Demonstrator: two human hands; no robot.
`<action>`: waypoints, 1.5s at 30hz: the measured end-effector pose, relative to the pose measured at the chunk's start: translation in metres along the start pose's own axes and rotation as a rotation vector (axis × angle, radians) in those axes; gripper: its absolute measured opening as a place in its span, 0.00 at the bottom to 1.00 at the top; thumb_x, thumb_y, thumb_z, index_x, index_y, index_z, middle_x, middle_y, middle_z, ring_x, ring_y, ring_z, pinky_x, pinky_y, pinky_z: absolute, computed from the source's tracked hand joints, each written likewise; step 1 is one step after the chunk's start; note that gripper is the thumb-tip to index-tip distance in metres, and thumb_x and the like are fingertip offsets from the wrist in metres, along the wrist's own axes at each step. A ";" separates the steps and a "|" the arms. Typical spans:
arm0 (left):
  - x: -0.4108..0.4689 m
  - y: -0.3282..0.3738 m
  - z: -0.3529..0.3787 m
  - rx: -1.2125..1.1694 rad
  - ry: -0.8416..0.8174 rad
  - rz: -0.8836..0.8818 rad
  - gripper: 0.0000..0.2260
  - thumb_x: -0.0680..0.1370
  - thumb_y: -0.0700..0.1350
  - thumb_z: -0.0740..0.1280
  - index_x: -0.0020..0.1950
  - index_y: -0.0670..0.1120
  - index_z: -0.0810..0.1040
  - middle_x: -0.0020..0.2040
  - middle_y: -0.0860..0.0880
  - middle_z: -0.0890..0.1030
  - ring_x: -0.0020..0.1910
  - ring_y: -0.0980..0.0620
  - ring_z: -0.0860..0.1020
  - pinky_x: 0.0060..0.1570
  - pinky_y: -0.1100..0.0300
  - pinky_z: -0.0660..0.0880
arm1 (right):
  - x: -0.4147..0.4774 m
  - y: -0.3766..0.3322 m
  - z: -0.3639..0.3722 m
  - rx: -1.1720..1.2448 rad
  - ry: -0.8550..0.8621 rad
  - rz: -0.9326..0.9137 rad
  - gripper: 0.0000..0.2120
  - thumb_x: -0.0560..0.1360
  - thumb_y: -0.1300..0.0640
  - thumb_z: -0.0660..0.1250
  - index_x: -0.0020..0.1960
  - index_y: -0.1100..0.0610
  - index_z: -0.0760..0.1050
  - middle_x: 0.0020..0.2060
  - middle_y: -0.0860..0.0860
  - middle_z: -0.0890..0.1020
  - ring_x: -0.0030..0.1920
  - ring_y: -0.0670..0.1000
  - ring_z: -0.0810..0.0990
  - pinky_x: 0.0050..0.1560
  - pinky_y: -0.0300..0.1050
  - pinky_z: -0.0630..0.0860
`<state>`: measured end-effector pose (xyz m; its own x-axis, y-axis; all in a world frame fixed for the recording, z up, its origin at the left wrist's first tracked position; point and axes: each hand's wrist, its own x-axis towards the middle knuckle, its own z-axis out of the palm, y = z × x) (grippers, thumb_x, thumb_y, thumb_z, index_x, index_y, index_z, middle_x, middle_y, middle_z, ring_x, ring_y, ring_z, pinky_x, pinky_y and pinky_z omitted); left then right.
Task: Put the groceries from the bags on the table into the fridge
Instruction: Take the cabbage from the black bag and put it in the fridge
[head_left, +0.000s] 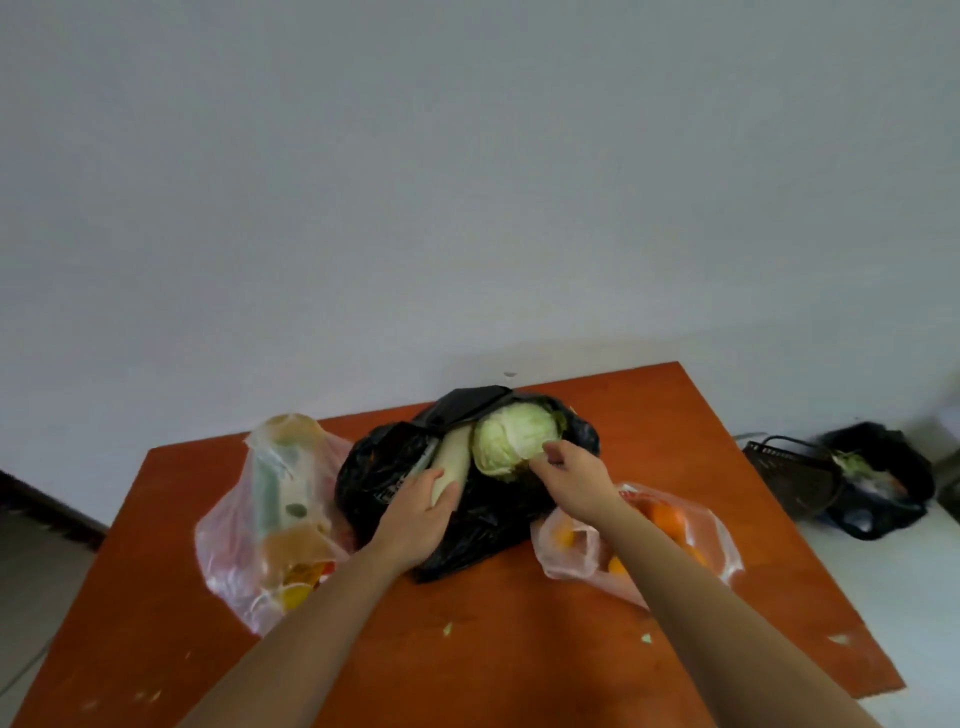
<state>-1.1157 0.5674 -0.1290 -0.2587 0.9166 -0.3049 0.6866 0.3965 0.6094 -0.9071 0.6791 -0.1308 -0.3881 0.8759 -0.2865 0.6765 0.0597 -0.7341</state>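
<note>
Orange bench (519, 649), three bags. Centre: black bag (467, 540), mouth open, holding one pale cabbage (511, 436) and one white radish (457, 452) side by side. My left hand (415, 512) is wrapped round the radish's near end. My right hand (571, 480) has bent fingers against the cabbage; grip cannot be told. Left: clear bag of packaged goods (270, 514). Right: clear bag of oranges (670, 525).

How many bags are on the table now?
3. One clear bag at the table's left, the black bag in the middle, an orange-filled bag at the right. A further black bag sits on the floor.
</note>
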 end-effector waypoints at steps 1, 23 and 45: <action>0.018 -0.002 0.000 -0.023 -0.036 -0.004 0.27 0.83 0.59 0.54 0.79 0.47 0.61 0.78 0.48 0.63 0.76 0.49 0.62 0.74 0.53 0.60 | 0.011 -0.001 0.002 0.057 0.011 0.035 0.26 0.83 0.46 0.61 0.76 0.59 0.65 0.71 0.56 0.74 0.68 0.56 0.74 0.65 0.47 0.72; 0.205 -0.010 0.039 -0.474 -0.358 -0.334 0.33 0.81 0.65 0.51 0.76 0.44 0.67 0.77 0.43 0.65 0.75 0.43 0.64 0.73 0.52 0.61 | 0.145 0.020 0.046 0.304 0.128 0.469 0.43 0.77 0.31 0.60 0.82 0.50 0.47 0.77 0.54 0.63 0.66 0.58 0.73 0.47 0.43 0.72; 0.157 -0.013 0.082 -1.107 -0.402 -0.653 0.45 0.59 0.74 0.74 0.70 0.52 0.74 0.64 0.48 0.80 0.58 0.45 0.82 0.62 0.42 0.77 | 0.095 0.048 0.035 0.319 0.195 0.182 0.28 0.73 0.28 0.63 0.65 0.44 0.73 0.62 0.49 0.77 0.66 0.54 0.72 0.64 0.61 0.72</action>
<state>-1.1099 0.7018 -0.2450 0.0213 0.5426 -0.8397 -0.4399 0.7593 0.4795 -0.9336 0.7485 -0.2151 -0.1331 0.9347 -0.3295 0.4834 -0.2290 -0.8449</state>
